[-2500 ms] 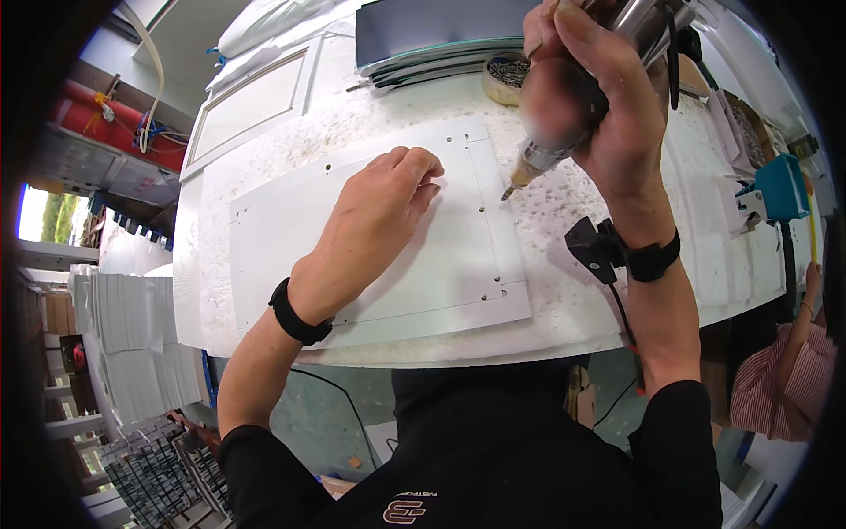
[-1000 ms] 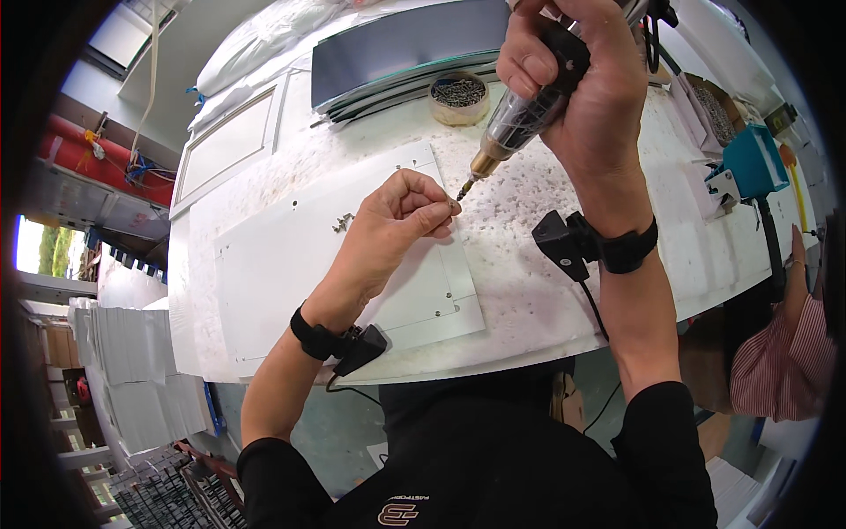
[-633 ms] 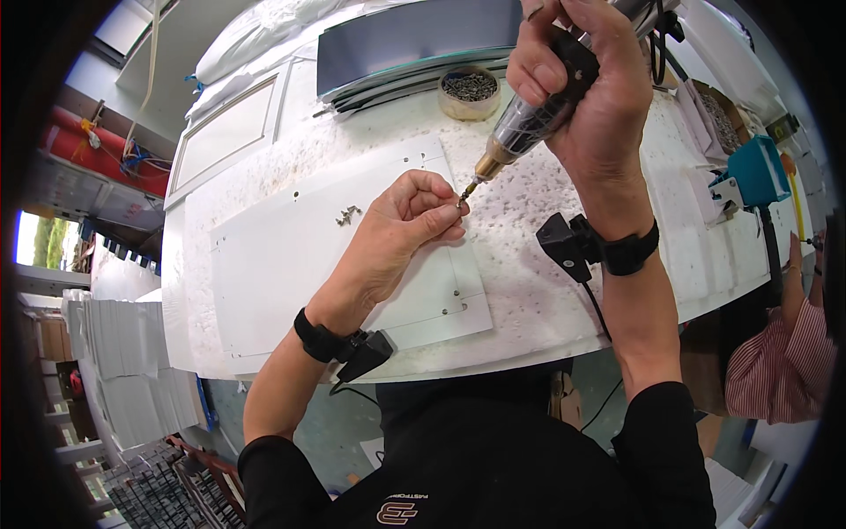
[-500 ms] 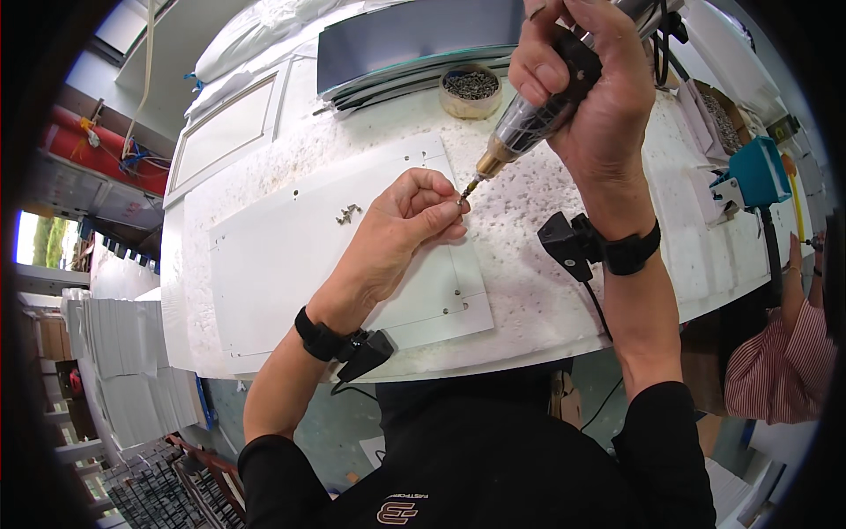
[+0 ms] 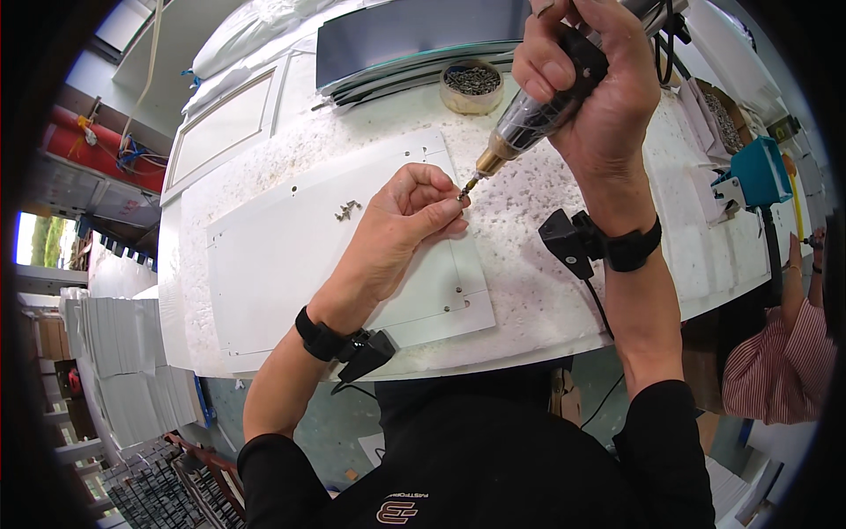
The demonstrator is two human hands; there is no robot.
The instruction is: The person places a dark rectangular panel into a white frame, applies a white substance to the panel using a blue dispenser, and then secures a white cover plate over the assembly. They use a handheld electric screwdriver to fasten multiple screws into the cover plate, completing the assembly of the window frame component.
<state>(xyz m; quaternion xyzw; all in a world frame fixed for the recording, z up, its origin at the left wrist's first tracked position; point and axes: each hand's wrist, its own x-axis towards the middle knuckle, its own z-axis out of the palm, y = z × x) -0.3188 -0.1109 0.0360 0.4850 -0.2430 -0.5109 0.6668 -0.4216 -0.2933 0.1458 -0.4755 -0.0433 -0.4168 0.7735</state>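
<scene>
Power screwdriver [image 5: 531, 116], clasped by right hand [image 5: 611, 106], is brought to left hand [image 5: 407, 214].
Screw [image 5: 463, 195] is pinched there: likely light, slippery, best held midshank.

Left hand [image 5: 412, 212] pinching, right hand [image 5: 612, 106] (the higher one) clenched

White table [image 5: 529, 309], white panel [image 5: 291, 273], screw tub [image 5: 471, 106], dark sheets [image 5: 414, 40]

You hold a slim silver, black and brass-nosed power screwdriver [image 5: 522, 125] at a slant, its bit pointing down-left at the small metal screw [image 5: 463, 196] you pinch, partly hidden. Beneath, your flat white rectangular panel [image 5: 286, 264] lies slightly askew, with small dark spots near its corners.
</scene>
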